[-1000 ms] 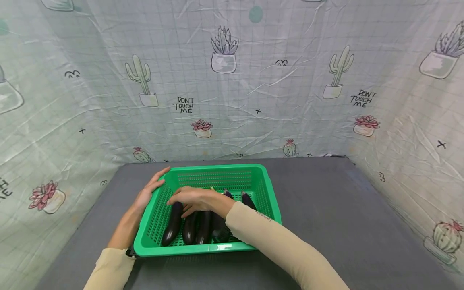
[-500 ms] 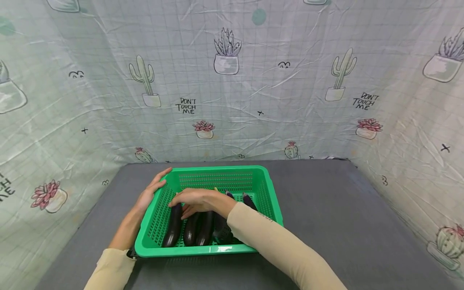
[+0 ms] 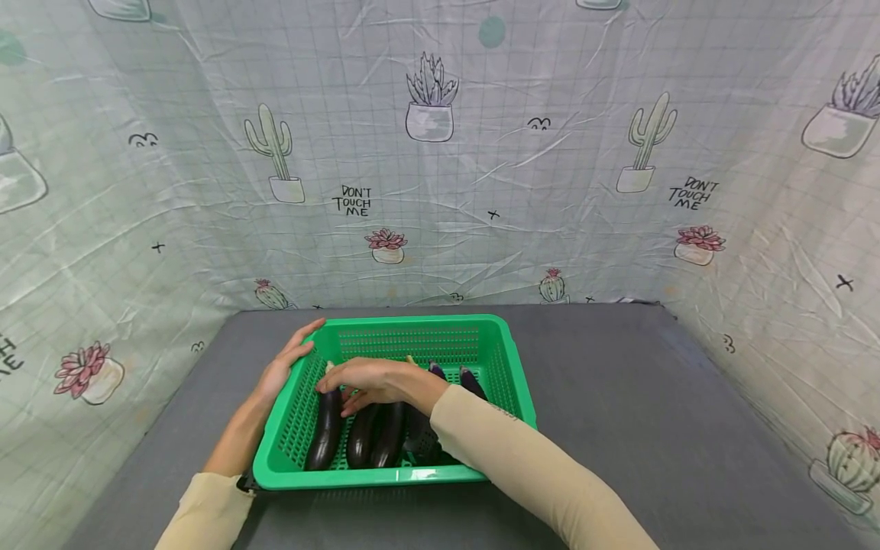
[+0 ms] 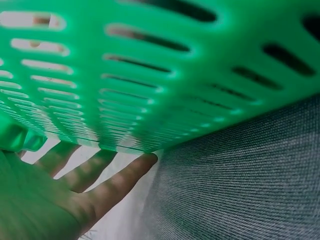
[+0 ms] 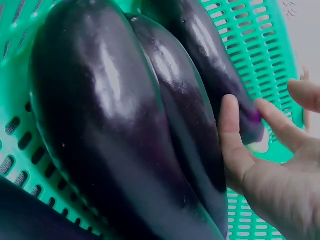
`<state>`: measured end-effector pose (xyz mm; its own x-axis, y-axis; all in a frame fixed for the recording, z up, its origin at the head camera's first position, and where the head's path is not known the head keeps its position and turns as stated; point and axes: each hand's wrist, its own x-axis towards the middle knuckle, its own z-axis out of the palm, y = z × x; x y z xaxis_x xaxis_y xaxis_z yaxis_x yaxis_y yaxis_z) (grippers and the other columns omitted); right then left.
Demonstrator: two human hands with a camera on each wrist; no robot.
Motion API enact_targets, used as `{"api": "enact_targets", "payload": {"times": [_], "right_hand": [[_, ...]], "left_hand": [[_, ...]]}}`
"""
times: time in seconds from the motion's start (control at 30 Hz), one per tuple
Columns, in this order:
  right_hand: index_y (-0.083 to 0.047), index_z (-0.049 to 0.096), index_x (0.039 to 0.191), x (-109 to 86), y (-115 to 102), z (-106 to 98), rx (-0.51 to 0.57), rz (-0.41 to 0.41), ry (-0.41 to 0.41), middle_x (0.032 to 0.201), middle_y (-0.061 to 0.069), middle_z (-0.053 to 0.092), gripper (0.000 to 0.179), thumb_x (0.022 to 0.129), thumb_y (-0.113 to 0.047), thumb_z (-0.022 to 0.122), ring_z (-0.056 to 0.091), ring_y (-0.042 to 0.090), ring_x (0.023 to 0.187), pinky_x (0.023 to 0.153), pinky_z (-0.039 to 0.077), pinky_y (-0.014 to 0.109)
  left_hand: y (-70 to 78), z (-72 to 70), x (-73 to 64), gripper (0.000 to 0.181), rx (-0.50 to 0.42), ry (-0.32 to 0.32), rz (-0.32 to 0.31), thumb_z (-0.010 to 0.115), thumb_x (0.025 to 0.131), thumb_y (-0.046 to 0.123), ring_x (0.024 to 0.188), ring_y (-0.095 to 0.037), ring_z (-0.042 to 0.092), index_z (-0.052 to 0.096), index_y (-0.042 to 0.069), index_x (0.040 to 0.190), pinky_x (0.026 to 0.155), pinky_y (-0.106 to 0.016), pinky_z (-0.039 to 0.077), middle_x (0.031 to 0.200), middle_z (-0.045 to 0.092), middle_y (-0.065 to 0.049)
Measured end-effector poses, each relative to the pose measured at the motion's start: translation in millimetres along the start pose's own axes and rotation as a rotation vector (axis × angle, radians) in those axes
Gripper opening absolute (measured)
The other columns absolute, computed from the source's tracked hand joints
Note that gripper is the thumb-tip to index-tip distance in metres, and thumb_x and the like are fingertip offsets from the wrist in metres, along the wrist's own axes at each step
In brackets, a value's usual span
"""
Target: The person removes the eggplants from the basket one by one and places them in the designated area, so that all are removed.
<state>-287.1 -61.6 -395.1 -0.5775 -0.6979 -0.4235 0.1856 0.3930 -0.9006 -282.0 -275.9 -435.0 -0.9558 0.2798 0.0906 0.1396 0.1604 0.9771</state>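
Leftmost eggplant [image 3: 325, 435] lies along the basket's [image 3: 344, 479] left side, stem end away from the person; right hand [image 3: 367, 376] pinches it near that end, thumb on its right flank, finger on its left; the rest runs free of the fingers [image 5: 277, 125] toward the near rim; other eggplants [image 3: 389, 437] sit just right, partly under the right sleeve [image 3: 522, 458]; left hand [image 3: 278, 372] straight-fingered against the basket's left wall; basket on tabletop [image 3: 598, 382].
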Motion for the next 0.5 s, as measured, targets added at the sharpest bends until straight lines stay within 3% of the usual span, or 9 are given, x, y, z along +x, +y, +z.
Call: {"api": "enact_targets", "payload": {"times": [0.07,0.13,0.2,0.27,0.37,0.43,0.5], "right_hand": [[-0.013,0.069,0.135,-0.7,-0.9,-0.5,-0.027,-0.024,-0.002,0.135,0.007,0.061,0.031,0.106,-0.020,0.058,0.065,0.024,0.106,0.101,0.057,0.047],[-0.017,0.070,0.133,-1.8,-1.7,-0.5,-0.061,-0.053,0.006,0.133,0.003,0.063,0.030,0.105,-0.018,0.060,0.064,0.023,0.111,0.101,0.056,0.049],[-0.021,0.072,0.129,-2.5,-2.1,-1.0,-0.101,-0.080,0.032,0.129,0.000,0.065,0.028,0.103,-0.018,0.063,0.064,0.021,0.112,0.101,0.056,0.049],[-0.023,0.073,0.127,-3.3,-1.9,-0.6,-0.124,-0.108,0.049,0.124,-0.002,0.066,0.027,0.101,-0.018,0.066,0.064,0.019,0.109,0.100,0.056,0.051],[-0.024,0.075,0.123,-5.2,-2.5,-2.3,-0.130,-0.152,0.074,0.118,-0.003,0.069,0.026,0.099,-0.018,0.069,0.065,0.014,0.105,0.100,0.055,0.054],[-0.024,0.075,0.124,-6.8,-3.8,-4.0,-0.122,-0.182,0.081,0.117,-0.004,0.071,0.026,0.099,-0.018,0.070,0.065,0.012,0.105,0.103,0.053,0.057],[-0.024,0.075,0.124,-8.3,-4.7,-6.3,-0.112,-0.206,0.092,0.118,-0.004,0.071,0.026,0.098,-0.018,0.071,0.065,0.010,0.106,0.105,0.052,0.059]], "left_hand": [[0.2,-0.7,1.3,0.058,0.045,0.015,0.014,0.028,0.115,0.027,0.156,-0.035,0.017,0.014,0.005,0.166,0.120,-0.042,0.028,0.173,0.004,-0.018],[0.2,-0.9,2.1,0.058,0.053,0.016,0.023,0.029,0.115,0.026,0.158,-0.043,0.004,0.014,0.004,0.166,0.121,-0.058,0.018,0.173,0.002,-0.019],[0.0,-0.7,2.4,0.058,0.049,0.010,0.021,0.029,0.115,0.028,0.157,-0.044,0.004,0.013,0.005,0.166,0.120,-0.063,0.018,0.173,0.000,-0.019],[-0.9,-0.4,1.1,0.059,0.033,0.003,0.005,0.029,0.115,0.030,0.154,-0.037,0.020,0.012,0.008,0.167,0.120,-0.051,0.030,0.173,0.000,-0.018],[-2.5,0.2,0.2,0.058,-0.031,-0.013,-0.011,0.027,0.116,0.032,0.134,-0.014,0.046,0.010,0.012,0.167,0.103,-0.028,0.048,0.170,0.005,-0.019],[-3.2,0.3,-0.4,0.058,-0.061,-0.019,-0.014,0.027,0.116,0.032,0.119,-0.002,0.054,0.010,0.013,0.167,0.092,-0.020,0.052,0.169,0.007,-0.019],[-3.4,0.5,-0.5,0.058,-0.081,-0.026,-0.013,0.027,0.116,0.033,0.112,0.003,0.057,0.010,0.013,0.167,0.090,-0.019,0.053,0.169,0.006,-0.020]]}}
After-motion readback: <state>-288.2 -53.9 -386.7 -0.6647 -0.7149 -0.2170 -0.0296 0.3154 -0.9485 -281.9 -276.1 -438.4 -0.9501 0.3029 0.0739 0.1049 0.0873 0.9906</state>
